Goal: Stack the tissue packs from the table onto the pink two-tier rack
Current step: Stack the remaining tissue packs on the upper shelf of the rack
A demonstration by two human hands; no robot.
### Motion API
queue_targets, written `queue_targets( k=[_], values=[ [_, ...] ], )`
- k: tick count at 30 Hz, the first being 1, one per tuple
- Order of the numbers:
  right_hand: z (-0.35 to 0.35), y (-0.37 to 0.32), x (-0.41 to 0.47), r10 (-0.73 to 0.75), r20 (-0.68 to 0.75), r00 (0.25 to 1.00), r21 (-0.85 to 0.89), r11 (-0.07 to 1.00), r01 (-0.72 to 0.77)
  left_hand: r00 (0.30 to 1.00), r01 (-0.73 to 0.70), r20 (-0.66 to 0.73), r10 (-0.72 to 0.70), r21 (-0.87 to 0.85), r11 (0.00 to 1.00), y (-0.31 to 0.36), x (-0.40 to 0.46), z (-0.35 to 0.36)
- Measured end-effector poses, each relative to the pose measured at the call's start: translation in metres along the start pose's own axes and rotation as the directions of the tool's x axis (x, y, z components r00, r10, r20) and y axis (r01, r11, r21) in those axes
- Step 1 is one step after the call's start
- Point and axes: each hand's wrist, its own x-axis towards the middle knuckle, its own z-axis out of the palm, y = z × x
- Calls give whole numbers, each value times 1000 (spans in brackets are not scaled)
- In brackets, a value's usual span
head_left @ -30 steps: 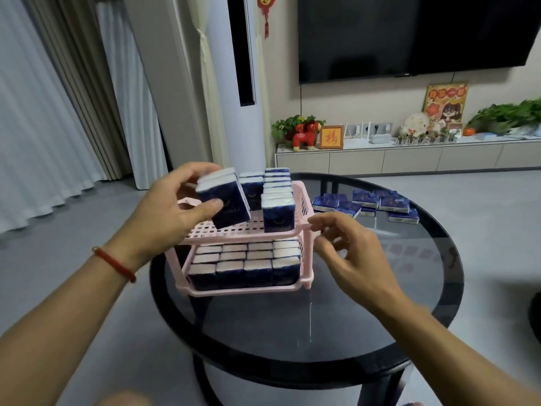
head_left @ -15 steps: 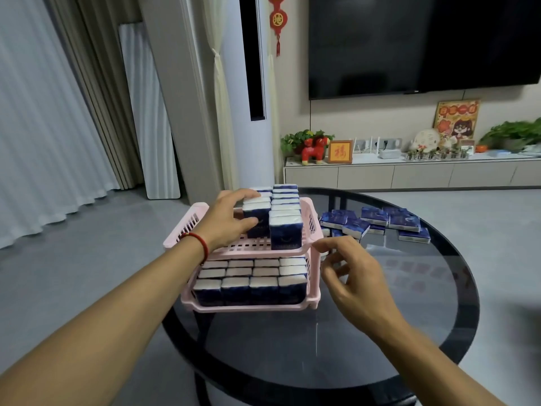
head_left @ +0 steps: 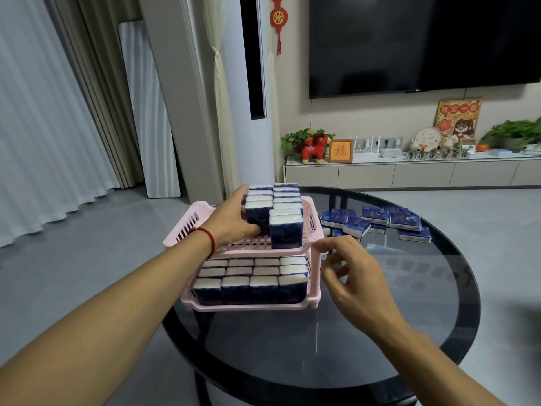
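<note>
The pink two-tier rack [head_left: 187, 227] stands on the left part of a round dark glass table [head_left: 322, 347]. Blue-and-white tissue packs fill its lower tier [head_left: 248, 285] in upright rows. The upper tier holds two rows at its right side. My left hand [head_left: 231, 218] reaches into the upper tier and grips the front pack of the left row [head_left: 257, 213], thumb at its front and fingers along its side. My right hand [head_left: 354, 276] holds nothing; its loosely curled fingers touch the rack's front right corner. Several loose packs [head_left: 377, 221] lie flat on the table behind it.
The left half of the rack's upper tier is bare grille. Beyond the table are a low TV cabinet [head_left: 409, 174] with ornaments, a wall TV [head_left: 424, 39], a tall white air conditioner [head_left: 248, 83] and curtains at the left.
My left hand carried a tissue pack from above the rack's left side down into the upper tier, against the left row. My right hand stayed by the rack's front right corner.
</note>
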Motion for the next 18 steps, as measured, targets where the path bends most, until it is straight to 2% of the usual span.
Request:
queue_targets(
  k=[8,18],
  values=[
    [-1,1,-1,-5,1,1000,-4,1000,5,999,31,20,-29,-94,995,1,1,-2],
    [-4,8,0,6,-4,1000,-21,1000,-6,993,115,47,-111,-86,990,13,-7,-3]
  ],
)
